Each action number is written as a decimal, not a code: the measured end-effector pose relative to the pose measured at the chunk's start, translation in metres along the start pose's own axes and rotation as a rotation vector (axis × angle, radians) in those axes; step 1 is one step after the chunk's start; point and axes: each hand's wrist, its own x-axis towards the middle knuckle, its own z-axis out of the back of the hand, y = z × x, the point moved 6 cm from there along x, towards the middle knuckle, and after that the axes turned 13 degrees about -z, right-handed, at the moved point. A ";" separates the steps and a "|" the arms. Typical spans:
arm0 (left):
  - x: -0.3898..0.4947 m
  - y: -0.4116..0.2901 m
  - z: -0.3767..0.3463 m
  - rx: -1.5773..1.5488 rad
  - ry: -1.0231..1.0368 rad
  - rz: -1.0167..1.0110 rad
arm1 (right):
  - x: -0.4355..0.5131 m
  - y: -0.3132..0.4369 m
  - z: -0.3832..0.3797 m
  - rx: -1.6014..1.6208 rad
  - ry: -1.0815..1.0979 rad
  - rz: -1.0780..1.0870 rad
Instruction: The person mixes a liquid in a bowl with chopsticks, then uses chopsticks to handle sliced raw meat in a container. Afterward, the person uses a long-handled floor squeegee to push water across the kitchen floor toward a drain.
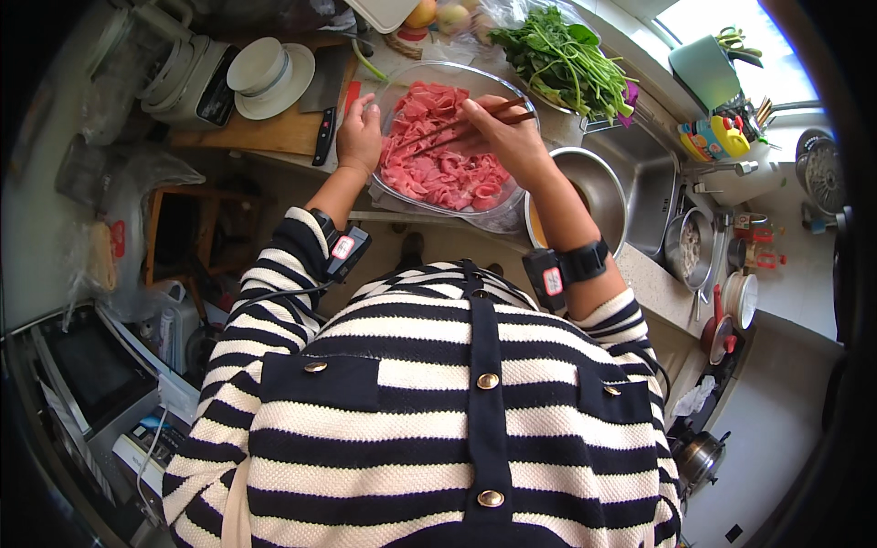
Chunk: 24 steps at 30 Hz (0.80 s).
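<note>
A clear bowl [517, 195] full of thinly sliced raw red meat [428, 171] stands at the counter's front edge. My right hand [503, 140] holds dark wooden chopsticks [449, 128] over the bowl, their tips down at the meat. At the bowl's left rim is my left hand [361, 133], fingers raised and slightly curled, with nothing seen in it; whether it touches the rim I cannot tell. Just right of the bowl is a steel basin [610, 185], partly hidden by my right forearm.
A cleaver [325, 82] and stacked white dishes [260, 72] lie on a wooden cutting board [267, 130] to the left. Leafy greens [569, 61] are piled behind the basin. A steel sink [640, 164] and a pan [687, 250] with food are at right.
</note>
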 end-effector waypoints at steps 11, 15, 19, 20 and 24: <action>0.000 0.000 0.000 0.048 0.006 -0.013 | -0.020 -0.001 0.006 0.103 0.030 0.025; 0.000 0.002 -0.001 0.090 0.016 -0.006 | -0.060 0.027 0.054 -0.012 -0.085 0.116; 0.000 -0.010 0.007 0.235 -0.092 -0.181 | -0.127 0.043 0.113 0.070 -0.371 0.234; 0.000 -0.014 0.008 0.272 -0.113 -0.223 | -0.144 0.041 0.129 0.086 -0.435 0.256; -0.004 -0.058 0.013 0.545 -0.203 -0.499 | -0.189 0.006 0.191 -0.033 -0.637 0.212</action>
